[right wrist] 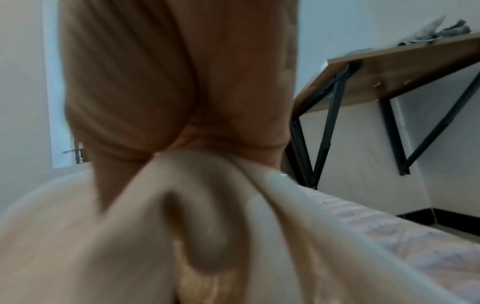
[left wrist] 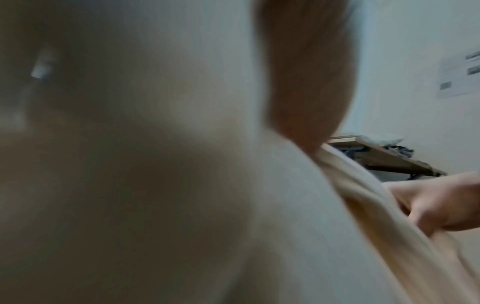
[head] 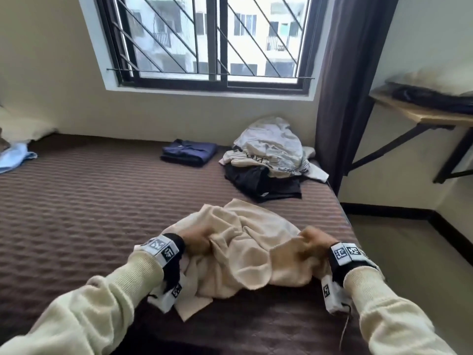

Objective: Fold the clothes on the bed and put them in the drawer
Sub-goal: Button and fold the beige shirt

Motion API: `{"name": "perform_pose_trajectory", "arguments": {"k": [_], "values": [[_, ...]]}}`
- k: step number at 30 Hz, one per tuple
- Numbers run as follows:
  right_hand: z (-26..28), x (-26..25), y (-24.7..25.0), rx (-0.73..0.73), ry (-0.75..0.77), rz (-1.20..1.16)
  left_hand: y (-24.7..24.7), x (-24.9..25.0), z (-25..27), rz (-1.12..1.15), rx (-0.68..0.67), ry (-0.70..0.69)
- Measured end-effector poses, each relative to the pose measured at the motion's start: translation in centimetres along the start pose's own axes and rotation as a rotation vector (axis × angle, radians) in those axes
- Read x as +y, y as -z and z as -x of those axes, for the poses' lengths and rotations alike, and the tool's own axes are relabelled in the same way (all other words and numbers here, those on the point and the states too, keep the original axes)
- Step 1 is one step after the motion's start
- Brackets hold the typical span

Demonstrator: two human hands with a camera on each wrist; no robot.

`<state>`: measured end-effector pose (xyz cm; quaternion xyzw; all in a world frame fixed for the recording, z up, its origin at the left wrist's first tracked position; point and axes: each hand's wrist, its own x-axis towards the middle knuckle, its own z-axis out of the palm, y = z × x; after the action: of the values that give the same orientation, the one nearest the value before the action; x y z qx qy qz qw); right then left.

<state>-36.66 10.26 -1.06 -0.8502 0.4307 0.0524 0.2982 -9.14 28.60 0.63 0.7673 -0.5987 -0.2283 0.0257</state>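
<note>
1. Small bedroom: barred window (head: 212, 39) above the bed (head: 89, 201), dark curtain (head: 350, 85) to its right, wall shelf (head: 422, 115) on black brackets at far right with dark cloth on top.
2. Brown ribbed bed cover underneath everything.
3. Cream garment (head: 243, 247) crumpled on the near right part of the bed, just in front of the person.
4. Left hand (head: 197, 239) clenched on a bunch of the cream garment at its left side; grip: grasping the fabric.
5. Right hand (head: 312, 242) pinching the same garment at its right side, fabric gathered under thumb and fingers (right wrist: 130, 82) in the right wrist view; grip: grasping the fabric.
6. Left wrist view mostly blurred cream cloth, thumb (left wrist: 306, 72) pressed on it.
7. Folded navy garment (head: 189, 152) near the wall under the window.
8. Unfolded pile (head: 271, 155) of pale and black clothes just to its right, apart from the cream garment.
9. Light blue cloth (head: 14, 157) at the far left edge of the bed.
</note>
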Motion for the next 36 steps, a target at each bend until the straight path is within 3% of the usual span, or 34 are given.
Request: {"name": "perform_pose_trajectory", "arguments": {"k": [2, 4, 8, 11, 15, 19, 22, 25, 28, 30, 33, 35, 36], "values": [[-1.2, 0.0, 0.3, 0.253, -0.050, -0.014, 0.7, -1.4, -1.3, 0.030, 0.229, 0.101], [-2.5, 0.1, 0.2, 0.440, -0.107, -0.135, 0.8, -3.4, -2.7, 0.075, 0.355, 0.189], [-4.9, 0.5, -0.1, 0.581, -0.108, -0.444, -0.4, -7.8, -5.2, 0.127, 0.399, 0.366], [-7.3, -0.3, -0.3, 0.570, -0.021, -0.722, -1.7, -9.5, -6.6, 0.216, 0.394, 0.432], [-10.7, -2.0, -0.7, 0.427, 0.058, -0.727, -2.1, -9.8, -7.2, 0.302, 0.334, 0.494], [-13.7, -1.1, -3.0, 0.148, -0.069, -0.120, -2.3, -10.1, -6.5, 0.580, 0.213, 0.360], [-13.7, -1.5, -4.2, 0.158, -0.090, 0.105, -3.0, -10.1, -5.5, 0.797, 0.234, 0.294], [-11.3, -2.4, -3.5, 0.068, -0.102, -0.008, -3.9, -9.6, -4.4, 0.983, 0.175, 0.297], [-7.4, -2.1, -1.5, -0.092, -0.136, -0.270, -3.4, -9.3, -3.2, 0.959, 0.060, 0.336], [-4.9, -1.4, 0.3, -0.015, -0.153, -0.490, -2.6, -9.2, -2.5, 0.853, -0.026, 0.313], [-3.3, 0.1, 2.9, 0.235, -0.160, -0.650, -0.1, -8.6, -1.5, 0.633, -0.132, 0.231], [-3.3, 0.7, 4.9, 0.359, -0.138, -0.723, 3.1, -8.2, -1.7, 0.454, -0.131, 0.153], [-3.6, 1.0, 6.2, 0.440, -0.119, -0.730, 5.1, -7.7, -2.3, 0.359, -0.069, 0.119]]}}
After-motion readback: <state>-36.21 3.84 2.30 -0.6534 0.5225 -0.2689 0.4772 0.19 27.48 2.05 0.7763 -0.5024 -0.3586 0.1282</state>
